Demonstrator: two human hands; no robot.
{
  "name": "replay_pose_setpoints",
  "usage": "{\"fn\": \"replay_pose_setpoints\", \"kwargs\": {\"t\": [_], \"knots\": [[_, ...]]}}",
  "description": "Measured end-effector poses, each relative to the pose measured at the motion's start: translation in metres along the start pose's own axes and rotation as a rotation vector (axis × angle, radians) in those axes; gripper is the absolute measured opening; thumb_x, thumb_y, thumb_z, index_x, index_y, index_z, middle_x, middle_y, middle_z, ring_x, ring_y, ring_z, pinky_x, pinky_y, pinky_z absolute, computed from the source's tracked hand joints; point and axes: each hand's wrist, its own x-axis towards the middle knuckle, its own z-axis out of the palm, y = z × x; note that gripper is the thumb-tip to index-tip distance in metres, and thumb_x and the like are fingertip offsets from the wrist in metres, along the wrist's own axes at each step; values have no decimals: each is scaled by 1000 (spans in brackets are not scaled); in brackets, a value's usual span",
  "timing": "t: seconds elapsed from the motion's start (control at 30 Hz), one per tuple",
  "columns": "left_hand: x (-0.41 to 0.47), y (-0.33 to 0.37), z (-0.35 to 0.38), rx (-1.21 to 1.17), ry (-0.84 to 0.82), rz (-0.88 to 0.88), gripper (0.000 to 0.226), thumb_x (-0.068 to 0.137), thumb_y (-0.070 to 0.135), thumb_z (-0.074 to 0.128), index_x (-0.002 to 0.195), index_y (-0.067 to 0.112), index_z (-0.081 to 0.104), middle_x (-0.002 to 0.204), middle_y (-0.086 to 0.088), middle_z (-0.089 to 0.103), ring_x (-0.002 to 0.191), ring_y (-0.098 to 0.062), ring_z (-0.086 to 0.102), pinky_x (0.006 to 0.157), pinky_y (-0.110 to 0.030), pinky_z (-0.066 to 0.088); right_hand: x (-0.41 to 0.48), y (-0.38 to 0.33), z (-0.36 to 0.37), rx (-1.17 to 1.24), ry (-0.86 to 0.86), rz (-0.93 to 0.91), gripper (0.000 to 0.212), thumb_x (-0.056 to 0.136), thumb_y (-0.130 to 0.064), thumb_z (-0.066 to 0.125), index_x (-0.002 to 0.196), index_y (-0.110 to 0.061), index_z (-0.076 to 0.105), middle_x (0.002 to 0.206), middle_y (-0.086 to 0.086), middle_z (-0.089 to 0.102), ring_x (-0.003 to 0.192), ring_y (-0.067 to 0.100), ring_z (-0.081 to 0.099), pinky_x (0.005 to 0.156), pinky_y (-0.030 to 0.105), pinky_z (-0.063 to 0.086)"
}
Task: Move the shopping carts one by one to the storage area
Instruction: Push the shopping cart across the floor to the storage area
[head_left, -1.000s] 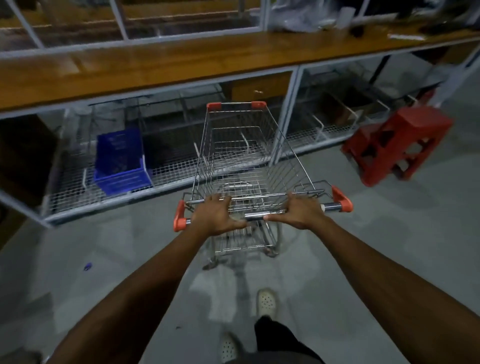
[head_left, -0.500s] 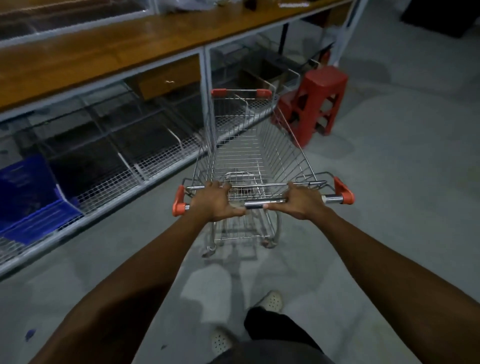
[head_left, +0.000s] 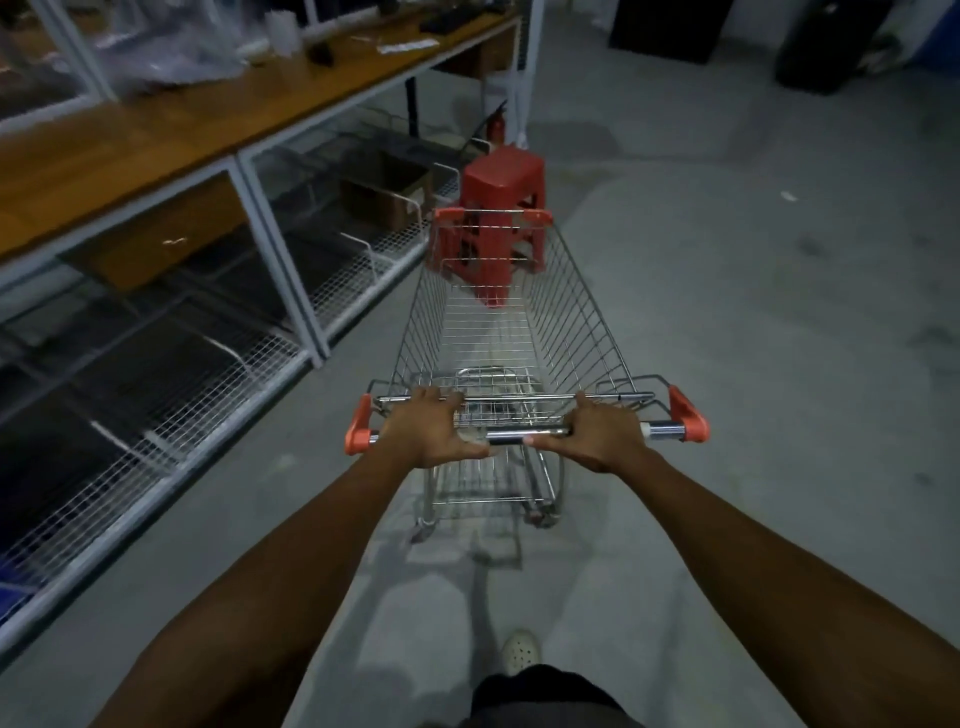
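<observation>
The left hand (head_left: 434, 428) and right hand (head_left: 602, 434) each gripped the handle (head_left: 524, 435) of the cart (head_left: 576, 322), whose long axis pointed straight ahead at the stool (head_left: 501, 171).

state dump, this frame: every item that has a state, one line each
shopping cart: upright on its wheels, basket empty
left hand: grips the handle
right hand: grips the handle
red stool: upright on the floor, just ahead of the cart
fire extinguisher: upright, beyond the stool
drawer: shut
</observation>
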Motion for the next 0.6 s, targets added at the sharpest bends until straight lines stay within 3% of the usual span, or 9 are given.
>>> {"fn": "replay_pose_setpoints", "kwargs": {"t": [0.13,0.37,0.6], "knots": [[30,26,-10,7,-9,77,121,57,102,33,154,29,25,155,-15,34,143,-36,29,107,-59,38,1,32,-2,38,18,67,121,44,-109,-1,83,-23,74,146,11,52,113,30,62,93,45,49],[84,73,-25,16,-8,175,116,62,99,40,152,27,31,150,-13,40,138,-34,34,106,-54,40,6,88,-8,76,73,159,135,40,-107,-6,109,-23,74,145,10,52,118,32,59,94,44,47],[141,119,-40,34,-29,247,112,67,93,47,154,25,27,151,-15,39,139,-35,34,109,-51,38,18,141,-14,82,99,252,131,40,-108,-3,102,-21,73,133,9,60,106,30,63,85,40,47]]}}
